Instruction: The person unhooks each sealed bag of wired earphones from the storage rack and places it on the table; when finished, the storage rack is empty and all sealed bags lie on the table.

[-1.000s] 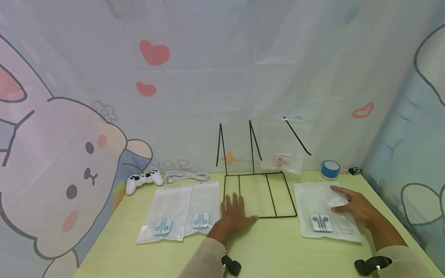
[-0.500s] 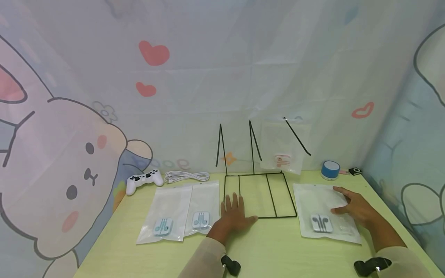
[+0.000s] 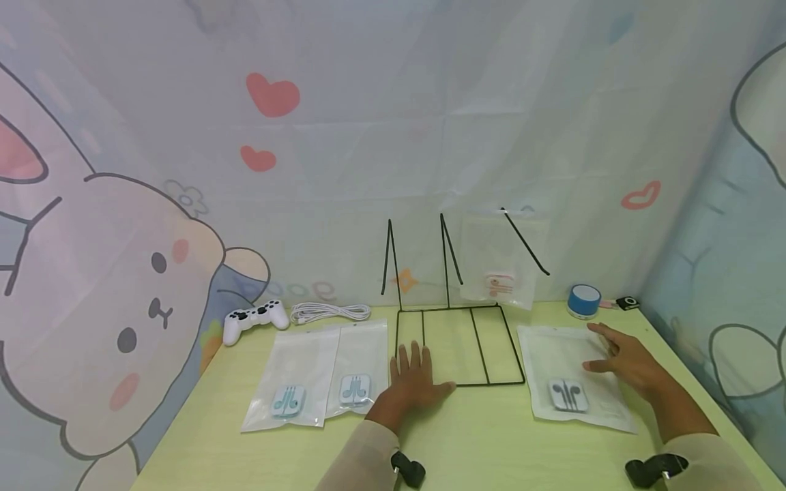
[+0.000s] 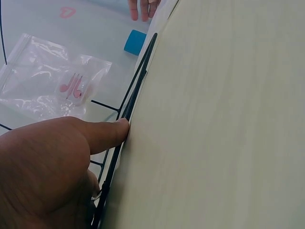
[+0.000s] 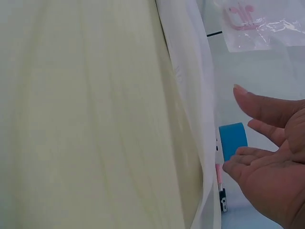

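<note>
My left hand (image 3: 411,385) rests with straight fingers spread over the front left corner of a black wire display rack (image 3: 485,351), its thumb along the front bar. The right hand (image 3: 632,365) hovers at the right side of a clear zip bag (image 3: 549,351) holding grey earphones in a white case (image 3: 568,395). Its thumb and fingers stand apart, with nothing between them in the right wrist view. From the rack's right hook hangs another zip bag (image 3: 479,245) with pink earphones (image 3: 500,284). The rack's other two hooks are bare.
To the left lie two more zip bags (image 3: 301,354) (image 3: 368,348) with blue earphones. Behind them are a white game controller (image 3: 254,319) and a coiled white cable (image 3: 329,311). A blue round speaker (image 3: 583,301) and a small black clip-on player (image 3: 627,302) sit at the back right.
The right hand has shifted very slightly at the bag's right side, and that bag has moved a little. The left hand has stayed on the rack.
</note>
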### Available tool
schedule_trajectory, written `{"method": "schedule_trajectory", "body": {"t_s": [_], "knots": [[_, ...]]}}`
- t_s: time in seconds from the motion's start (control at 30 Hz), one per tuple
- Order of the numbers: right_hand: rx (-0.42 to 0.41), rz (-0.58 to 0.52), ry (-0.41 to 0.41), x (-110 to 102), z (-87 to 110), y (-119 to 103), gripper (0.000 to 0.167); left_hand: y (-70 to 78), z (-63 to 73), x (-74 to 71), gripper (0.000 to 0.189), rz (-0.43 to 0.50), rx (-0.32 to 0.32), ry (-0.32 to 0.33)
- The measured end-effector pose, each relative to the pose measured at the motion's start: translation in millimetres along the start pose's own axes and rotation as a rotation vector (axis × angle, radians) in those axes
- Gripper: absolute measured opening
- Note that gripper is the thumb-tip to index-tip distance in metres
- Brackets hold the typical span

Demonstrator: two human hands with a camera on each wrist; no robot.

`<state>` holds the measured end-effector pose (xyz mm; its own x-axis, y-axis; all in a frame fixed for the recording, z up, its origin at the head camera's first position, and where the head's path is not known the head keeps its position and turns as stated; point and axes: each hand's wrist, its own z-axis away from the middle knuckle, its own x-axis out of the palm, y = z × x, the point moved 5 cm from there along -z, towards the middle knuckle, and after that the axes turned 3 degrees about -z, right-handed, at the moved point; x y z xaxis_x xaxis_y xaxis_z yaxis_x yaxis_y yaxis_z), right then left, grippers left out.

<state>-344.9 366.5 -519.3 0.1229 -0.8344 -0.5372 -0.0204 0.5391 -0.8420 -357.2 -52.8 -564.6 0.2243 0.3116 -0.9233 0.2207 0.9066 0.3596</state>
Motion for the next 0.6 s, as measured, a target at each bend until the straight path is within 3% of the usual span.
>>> {"method": "schedule_trajectory", "body": {"t_s": [0.3, 0.6], "knots": [[-0.035, 0.005, -0.016, 5, -5.8, -13, 0.106, -0.6, -1.1, 1.5, 0.102, -0.017, -0.001, 0.004], [-0.155, -0.01, -0.043, 5, -12.5, -33, 0.093, -0.8, -1.8, 1.3, 0.102, -0.013, -0.007, 0.009]]}}
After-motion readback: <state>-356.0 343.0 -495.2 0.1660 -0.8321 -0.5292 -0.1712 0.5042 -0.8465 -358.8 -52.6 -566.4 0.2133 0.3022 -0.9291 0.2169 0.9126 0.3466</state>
